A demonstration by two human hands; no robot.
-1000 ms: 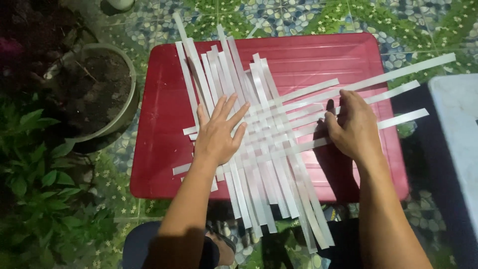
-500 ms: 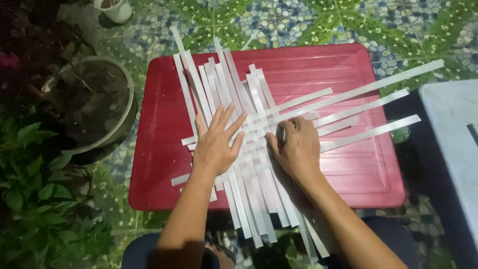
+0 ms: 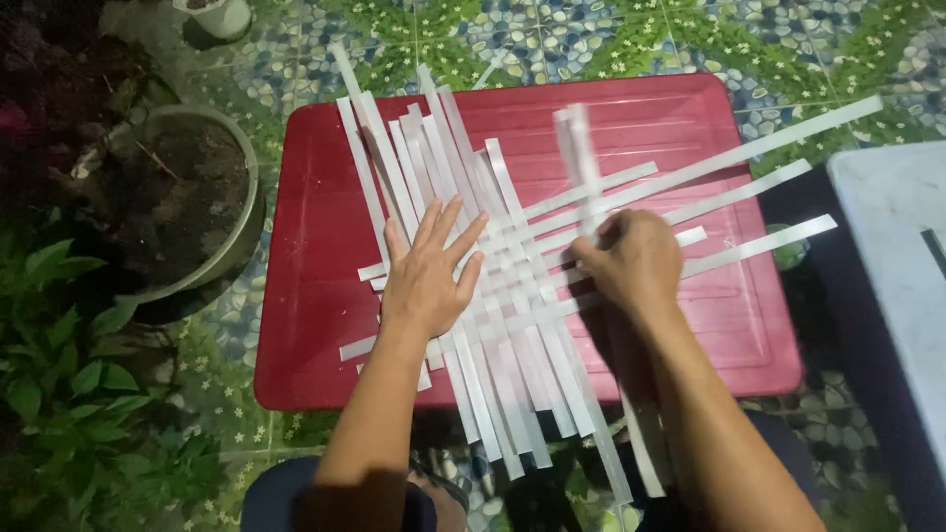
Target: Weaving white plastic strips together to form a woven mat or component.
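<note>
Fingers of our right hand pinch one white strip, lifted upright off the red lid. Left hand lies flat, fingers spread wide, pinning the woven strips. We'd keep that palm firm so the crossings don't slide. Both forearms reach forward, right wrist bent inward.

Large pot: round, grey-rimmed, filled with dark soil, stood left of the red desk.
Small pot: white, at the top edge, partly cut off.
Plants: green and leafy, at lower left.
Floor: patterned with pebbles and green leaves.
Grey slab: pale, flat, at the right edge.
</note>
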